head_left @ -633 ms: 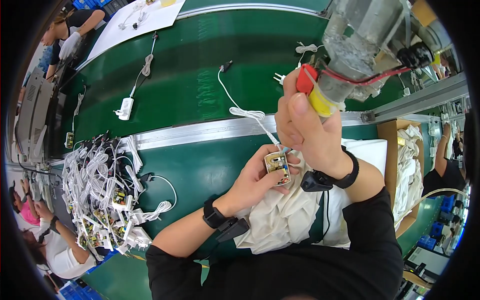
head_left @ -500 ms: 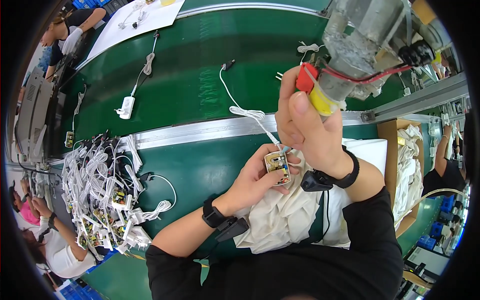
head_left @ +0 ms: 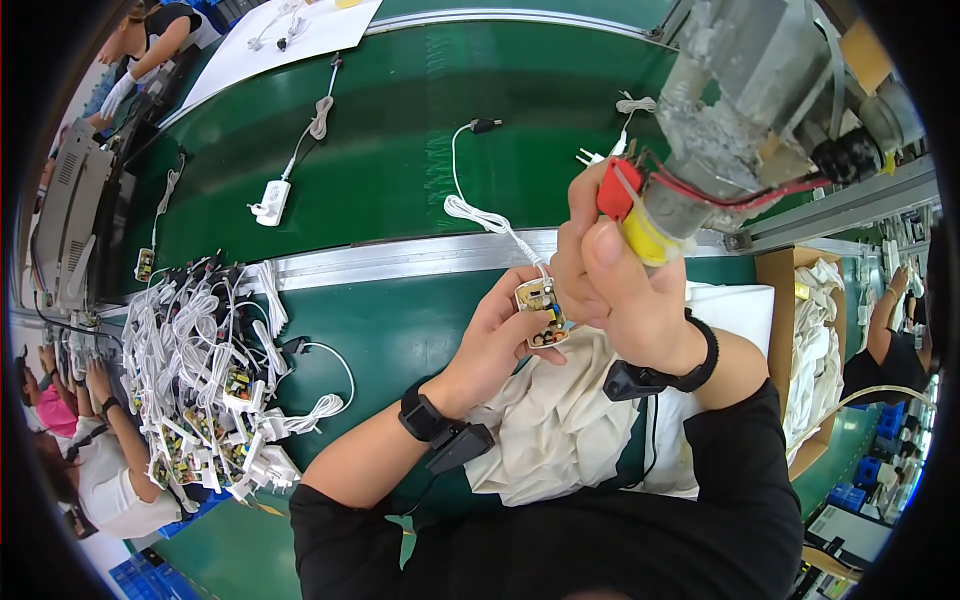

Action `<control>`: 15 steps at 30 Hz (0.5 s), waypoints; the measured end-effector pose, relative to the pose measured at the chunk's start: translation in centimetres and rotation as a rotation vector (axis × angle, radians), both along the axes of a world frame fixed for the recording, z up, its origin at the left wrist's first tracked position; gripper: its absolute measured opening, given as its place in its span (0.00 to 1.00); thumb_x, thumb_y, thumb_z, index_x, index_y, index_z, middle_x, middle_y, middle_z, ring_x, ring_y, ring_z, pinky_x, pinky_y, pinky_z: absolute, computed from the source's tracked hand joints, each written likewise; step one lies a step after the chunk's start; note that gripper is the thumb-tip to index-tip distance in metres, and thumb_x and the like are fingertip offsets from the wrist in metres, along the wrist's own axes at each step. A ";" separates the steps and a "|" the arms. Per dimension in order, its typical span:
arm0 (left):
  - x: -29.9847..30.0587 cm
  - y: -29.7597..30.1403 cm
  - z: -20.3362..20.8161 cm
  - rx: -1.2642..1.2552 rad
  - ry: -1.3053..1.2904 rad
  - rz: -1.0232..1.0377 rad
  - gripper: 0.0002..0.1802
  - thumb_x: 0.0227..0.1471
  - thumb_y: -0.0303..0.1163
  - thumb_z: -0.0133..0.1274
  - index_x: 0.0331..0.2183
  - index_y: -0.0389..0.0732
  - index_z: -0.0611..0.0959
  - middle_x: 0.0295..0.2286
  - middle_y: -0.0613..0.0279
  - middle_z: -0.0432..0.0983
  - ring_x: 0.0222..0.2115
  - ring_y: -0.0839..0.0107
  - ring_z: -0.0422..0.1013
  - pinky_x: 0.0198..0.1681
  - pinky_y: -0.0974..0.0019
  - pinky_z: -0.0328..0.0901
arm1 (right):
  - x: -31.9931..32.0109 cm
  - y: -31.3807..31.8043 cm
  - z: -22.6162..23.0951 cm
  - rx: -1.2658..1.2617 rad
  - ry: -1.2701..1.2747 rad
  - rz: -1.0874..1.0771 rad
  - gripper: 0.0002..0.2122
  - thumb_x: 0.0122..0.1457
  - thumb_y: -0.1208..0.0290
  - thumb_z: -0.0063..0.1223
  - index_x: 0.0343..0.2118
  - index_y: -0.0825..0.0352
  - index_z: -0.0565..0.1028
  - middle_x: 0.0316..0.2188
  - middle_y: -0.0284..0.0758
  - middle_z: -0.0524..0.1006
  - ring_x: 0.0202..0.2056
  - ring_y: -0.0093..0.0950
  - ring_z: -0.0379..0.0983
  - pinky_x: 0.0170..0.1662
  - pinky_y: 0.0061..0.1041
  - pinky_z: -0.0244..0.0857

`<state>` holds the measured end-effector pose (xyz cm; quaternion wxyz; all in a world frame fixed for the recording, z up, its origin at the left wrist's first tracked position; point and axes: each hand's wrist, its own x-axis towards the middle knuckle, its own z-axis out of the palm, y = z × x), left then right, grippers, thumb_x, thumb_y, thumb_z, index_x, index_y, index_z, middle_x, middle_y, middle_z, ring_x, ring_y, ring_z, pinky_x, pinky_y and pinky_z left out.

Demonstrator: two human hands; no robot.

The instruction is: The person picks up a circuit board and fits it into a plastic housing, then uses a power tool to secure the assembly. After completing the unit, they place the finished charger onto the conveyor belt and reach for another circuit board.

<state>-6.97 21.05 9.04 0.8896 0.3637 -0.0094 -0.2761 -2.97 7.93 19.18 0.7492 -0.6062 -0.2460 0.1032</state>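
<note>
My left hand (head_left: 500, 325) holds a power adapter with its casing open (head_left: 541, 312); the circuit board faces up under my thumb. Its white cable (head_left: 480, 212) runs over the metal rail to a black plug (head_left: 487, 125) on the green belt. Close above, my right hand (head_left: 625, 285) is closed round the lower end of a hanging tool (head_left: 690, 150). This tool is grey and wrapped in clear film, with a red block and a yellow ring; my thumb presses near the ring. Its tip is hidden behind my fingers.
Left of me lies a heap of white cables and open adapters (head_left: 215, 380). A white adapter (head_left: 270, 202) lies on the belt (head_left: 370, 150). White cloth (head_left: 550, 430) is bunched before me, and a carton of cloth (head_left: 785, 400) stands right. Other people work at both sides.
My left hand has drawn the adapter slightly left and up, away from under my right hand. On the belt, the adapter and plugs have shifted right. My right hand keeps its grip.
</note>
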 end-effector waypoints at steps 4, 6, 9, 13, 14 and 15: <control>-0.1 0.1 0.1 -0.020 0.001 0.000 0.21 0.52 0.21 0.39 0.49 0.37 0.62 0.40 0.60 0.67 0.39 0.73 0.69 0.33 0.68 0.73 | -0.3 0.3 0.4 0.006 0.026 -0.021 0.19 0.59 0.54 0.43 0.39 0.67 0.57 0.11 0.25 0.57 0.11 0.12 0.48 0.15 0.15 0.42; 0.0 0.1 0.1 -0.005 0.015 -0.022 0.21 0.53 0.22 0.37 0.50 0.38 0.61 0.43 0.59 0.66 0.42 0.71 0.68 0.38 0.65 0.72 | -0.4 0.4 0.7 0.026 0.051 -0.044 0.19 0.59 0.54 0.44 0.37 0.66 0.57 0.11 0.25 0.57 0.12 0.12 0.48 0.14 0.15 0.42; 0.0 0.2 0.0 -0.082 0.043 -0.052 0.21 0.54 0.23 0.36 0.51 0.38 0.59 0.45 0.58 0.64 0.45 0.69 0.66 0.44 0.61 0.69 | -0.7 0.7 0.7 0.026 0.046 -0.025 0.19 0.59 0.54 0.44 0.37 0.66 0.57 0.11 0.25 0.57 0.12 0.12 0.48 0.15 0.15 0.42; -0.1 0.3 0.1 -0.265 0.085 -0.104 0.21 0.55 0.24 0.33 0.52 0.38 0.57 0.48 0.56 0.61 0.49 0.65 0.64 0.51 0.55 0.64 | -1.0 1.0 -0.2 0.027 -0.003 0.012 0.20 0.59 0.53 0.43 0.39 0.67 0.57 0.11 0.25 0.57 0.11 0.12 0.48 0.15 0.14 0.42; -0.1 0.3 0.2 -0.277 0.079 -0.113 0.21 0.55 0.25 0.33 0.52 0.37 0.57 0.49 0.56 0.60 0.50 0.64 0.63 0.52 0.54 0.62 | -1.0 1.0 -0.3 0.029 -0.025 0.026 0.20 0.59 0.52 0.42 0.39 0.67 0.57 0.11 0.25 0.57 0.11 0.12 0.48 0.15 0.14 0.42; -0.2 0.3 0.2 -0.290 0.074 -0.123 0.22 0.56 0.25 0.32 0.53 0.37 0.56 0.49 0.55 0.59 0.51 0.63 0.62 0.54 0.53 0.61 | -1.0 1.0 -0.3 0.028 -0.026 0.026 0.20 0.59 0.52 0.42 0.39 0.67 0.57 0.11 0.25 0.57 0.11 0.12 0.48 0.15 0.14 0.42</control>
